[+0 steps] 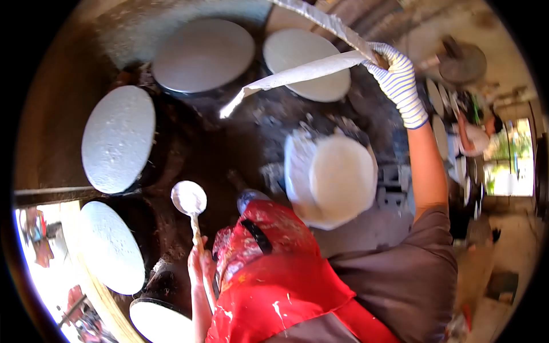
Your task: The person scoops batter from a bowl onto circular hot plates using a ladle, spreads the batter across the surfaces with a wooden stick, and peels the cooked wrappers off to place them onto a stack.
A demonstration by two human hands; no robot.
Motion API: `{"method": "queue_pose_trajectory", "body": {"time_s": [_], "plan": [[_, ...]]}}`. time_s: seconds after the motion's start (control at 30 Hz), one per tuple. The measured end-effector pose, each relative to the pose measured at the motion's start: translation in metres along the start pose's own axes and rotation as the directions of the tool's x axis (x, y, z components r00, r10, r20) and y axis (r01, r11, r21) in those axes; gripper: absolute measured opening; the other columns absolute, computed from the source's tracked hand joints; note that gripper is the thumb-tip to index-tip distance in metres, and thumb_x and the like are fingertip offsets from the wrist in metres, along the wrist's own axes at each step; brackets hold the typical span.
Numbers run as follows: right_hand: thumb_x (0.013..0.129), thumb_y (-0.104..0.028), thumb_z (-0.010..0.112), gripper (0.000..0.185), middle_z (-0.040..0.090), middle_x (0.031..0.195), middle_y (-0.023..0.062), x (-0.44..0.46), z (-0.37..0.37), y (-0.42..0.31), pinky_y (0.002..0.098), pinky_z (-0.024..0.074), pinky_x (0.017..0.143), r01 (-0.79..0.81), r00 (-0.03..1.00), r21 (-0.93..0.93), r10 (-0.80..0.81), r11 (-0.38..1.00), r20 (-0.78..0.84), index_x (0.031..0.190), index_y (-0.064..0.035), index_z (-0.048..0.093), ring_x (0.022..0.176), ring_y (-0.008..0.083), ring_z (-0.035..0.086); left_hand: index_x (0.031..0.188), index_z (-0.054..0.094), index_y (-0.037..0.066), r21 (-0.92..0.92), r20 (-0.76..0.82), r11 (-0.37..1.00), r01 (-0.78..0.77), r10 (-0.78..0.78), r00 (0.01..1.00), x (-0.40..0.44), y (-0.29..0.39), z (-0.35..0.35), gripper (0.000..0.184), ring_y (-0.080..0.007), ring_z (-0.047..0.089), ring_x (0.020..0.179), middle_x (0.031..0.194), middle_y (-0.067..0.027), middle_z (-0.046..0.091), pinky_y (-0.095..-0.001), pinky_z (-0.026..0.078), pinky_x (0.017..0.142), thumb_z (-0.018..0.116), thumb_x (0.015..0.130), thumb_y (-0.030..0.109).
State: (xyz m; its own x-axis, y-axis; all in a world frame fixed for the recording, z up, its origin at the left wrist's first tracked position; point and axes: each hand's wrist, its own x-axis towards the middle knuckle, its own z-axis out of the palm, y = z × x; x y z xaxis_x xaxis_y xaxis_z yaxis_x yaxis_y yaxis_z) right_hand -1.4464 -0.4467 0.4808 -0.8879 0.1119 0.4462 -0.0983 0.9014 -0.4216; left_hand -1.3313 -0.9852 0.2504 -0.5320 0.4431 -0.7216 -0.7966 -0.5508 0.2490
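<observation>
At the lower left, my bare left hand [200, 264] is closed around the handle of a ladle [189, 198]. The ladle's round bowl is coated white. My right hand [393, 80], in a striped knit glove, is raised at the upper right. It grips a long, flat, pale strip [329, 22] that runs up past the top edge. A thin whitish strip [309, 70] also extends left from this hand, its end bent down; whether the two strips are joined I cannot tell. Below it stands a white tub [297, 188] holding a whitish liquid [344, 176].
Round white-topped pans curve around the left and top, including one pan [118, 140], another pan [204, 56] and a third pan [306, 60]. Concrete blocks [393, 197] lie beside the tub. Another person [473, 137] is at the far right near a bright window.
</observation>
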Motion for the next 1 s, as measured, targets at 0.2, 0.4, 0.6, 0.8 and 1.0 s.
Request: {"method": "queue_pose_trajectory", "body": {"time_s": [0.2, 0.4, 0.6, 0.8, 1.0], "plan": [[0.068, -0.004, 0.065, 0.029, 0.064, 0.091, 0.0096, -0.230, -0.028, 0.016, 0.0269, 0.0480, 0.073, -0.235, 0.968, -0.116, 0.222, 0.965, -0.118, 0.096, -0.0088, 0.063, 0.081, 0.0244, 0.062, 0.122, 0.040, 0.003, 0.008, 0.112, 0.998, 0.064, -0.064, 0.992, -0.010, -0.023, 0.002, 0.041, -0.0085, 0.035, 0.032, 0.059, -0.0051, 0.050, -0.0190, 0.029, 0.028, 0.045, 0.090, 0.028], [0.068, -0.004, 0.062, 0.035, 0.057, 0.110, 0.0095, -0.470, 0.007, 0.039, 0.0364, 0.0486, 0.077, -0.607, 0.701, -0.424, 0.704, 0.673, 0.115, 0.101, -0.0131, 0.059, 0.089, 0.0255, 0.059, 0.122, 0.039, 0.003, 0.161, 0.123, 0.982, 0.098, -0.118, 0.985, -0.004, -0.034, 0.029, 0.041, -0.0081, 0.033, 0.031, 0.058, -0.0045, 0.048, -0.0196, 0.029, 0.028, 0.043, 0.091, 0.028], [0.078, -0.017, 0.051, 0.033, 0.050, 0.122, 0.0075, -0.495, 0.122, 0.051, 0.0387, 0.0450, 0.080, -0.688, 0.668, -0.313, 0.740, 0.655, 0.082, 0.111, -0.0118, 0.054, 0.099, 0.0285, 0.055, 0.123, 0.039, 0.004, 0.239, 0.095, 0.964, 0.113, -0.139, 0.986, 0.013, -0.069, 0.078, 0.041, -0.0073, 0.031, 0.030, 0.056, -0.0026, 0.045, -0.0193, 0.027, 0.028, 0.042, 0.091, 0.030], [0.079, -0.017, 0.052, 0.042, 0.044, 0.128, 0.0071, -0.492, 0.179, 0.098, 0.0440, 0.0359, 0.090, -0.703, 0.597, -0.389, 0.792, 0.595, 0.130, 0.121, -0.0136, 0.046, 0.116, 0.0282, 0.043, 0.122, 0.039, 0.003, 0.207, 0.059, 0.977, 0.054, -0.068, 0.996, 0.010, -0.114, 0.122, 0.040, -0.0068, 0.030, 0.029, 0.053, -0.0016, 0.043, -0.0189, 0.026, 0.029, 0.041, 0.092, 0.029], [0.081, -0.022, 0.051, 0.040, 0.045, 0.128, 0.0064, -0.494, 0.162, 0.123, 0.0431, 0.0392, 0.083, -0.650, 0.625, -0.431, 0.763, 0.626, 0.165, 0.120, -0.0153, 0.048, 0.115, 0.0279, 0.044, 0.123, 0.039, 0.003, 0.091, 0.040, 0.996, 0.009, -0.012, 0.999, -0.004, -0.157, 0.128, 0.040, -0.0068, 0.031, 0.030, 0.055, -0.0011, 0.042, -0.0188, 0.027, 0.029, 0.040, 0.092, 0.030]]}}
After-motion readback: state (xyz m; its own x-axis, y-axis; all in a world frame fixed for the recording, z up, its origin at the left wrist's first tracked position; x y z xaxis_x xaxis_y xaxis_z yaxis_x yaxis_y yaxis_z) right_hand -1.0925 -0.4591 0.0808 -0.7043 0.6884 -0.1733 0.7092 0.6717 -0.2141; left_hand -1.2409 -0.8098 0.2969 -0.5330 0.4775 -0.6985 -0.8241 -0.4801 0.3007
